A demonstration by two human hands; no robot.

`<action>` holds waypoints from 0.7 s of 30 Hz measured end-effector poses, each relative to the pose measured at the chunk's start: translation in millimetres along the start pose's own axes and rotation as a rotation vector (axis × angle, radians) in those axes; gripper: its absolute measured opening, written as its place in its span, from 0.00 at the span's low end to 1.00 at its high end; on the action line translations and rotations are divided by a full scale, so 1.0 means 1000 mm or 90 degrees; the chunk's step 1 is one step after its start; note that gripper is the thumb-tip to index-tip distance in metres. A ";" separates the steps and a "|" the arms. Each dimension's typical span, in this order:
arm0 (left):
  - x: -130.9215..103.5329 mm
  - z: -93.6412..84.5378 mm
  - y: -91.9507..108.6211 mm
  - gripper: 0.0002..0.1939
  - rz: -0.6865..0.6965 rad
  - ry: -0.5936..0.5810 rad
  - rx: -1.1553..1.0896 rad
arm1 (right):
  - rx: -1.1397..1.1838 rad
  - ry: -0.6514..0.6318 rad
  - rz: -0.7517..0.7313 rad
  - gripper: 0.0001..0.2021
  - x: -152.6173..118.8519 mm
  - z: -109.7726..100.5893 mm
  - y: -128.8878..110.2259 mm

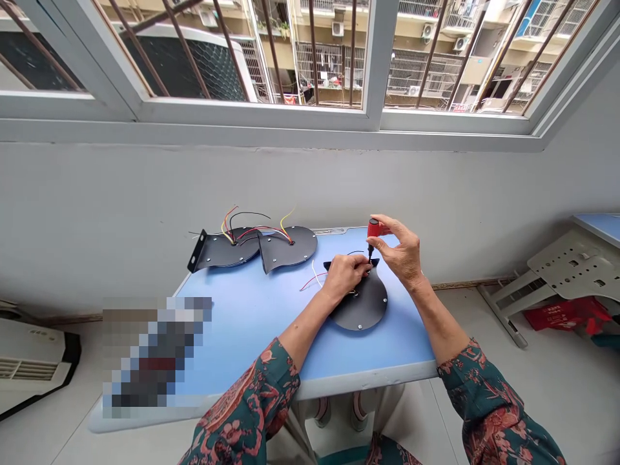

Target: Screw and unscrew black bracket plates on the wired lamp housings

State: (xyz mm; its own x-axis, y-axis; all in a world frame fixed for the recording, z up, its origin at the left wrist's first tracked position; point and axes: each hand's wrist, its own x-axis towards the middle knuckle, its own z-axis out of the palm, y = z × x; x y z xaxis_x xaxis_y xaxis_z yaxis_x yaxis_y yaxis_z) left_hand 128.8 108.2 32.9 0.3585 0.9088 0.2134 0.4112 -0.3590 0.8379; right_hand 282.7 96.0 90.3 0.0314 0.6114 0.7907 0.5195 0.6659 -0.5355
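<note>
A round black plate [359, 309] with small screws around its rim lies on the blue table. My right hand [400, 252] grips a red screwdriver [372, 228], held upright, its tip down at the plate's far edge. Beside the tip is my left hand [345, 276], resting on the plate with its fingers pinched together; what they hold, if anything, is hidden. Thin red, white and black wires stick out to the left of this plate.
Two more black plates [290, 249] with red, yellow and black wires lie at the table's back left. A blurred area covers the table's left end. Behind stands a wall below a barred window. Another table [600, 226] is at the right.
</note>
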 end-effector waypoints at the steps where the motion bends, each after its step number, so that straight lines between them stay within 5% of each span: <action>1: 0.000 0.000 0.000 0.09 0.000 0.001 -0.002 | 0.001 0.001 0.010 0.14 0.000 0.001 -0.001; 11: 0.003 0.004 -0.006 0.06 -0.019 0.002 -0.109 | 0.063 -0.059 0.128 0.15 -0.001 0.002 -0.001; 21: 0.002 0.001 0.012 0.09 -0.004 -0.010 0.073 | -0.098 0.084 -0.021 0.19 -0.005 0.006 -0.001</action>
State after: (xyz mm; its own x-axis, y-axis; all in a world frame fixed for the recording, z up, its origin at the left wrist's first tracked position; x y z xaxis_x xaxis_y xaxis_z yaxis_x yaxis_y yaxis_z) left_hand 135.0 105.8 42.7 0.3688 0.9079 0.1993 0.5067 -0.3761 0.7757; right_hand 277.3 95.0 84.9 0.1183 0.5223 0.8445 0.6460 0.6054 -0.4649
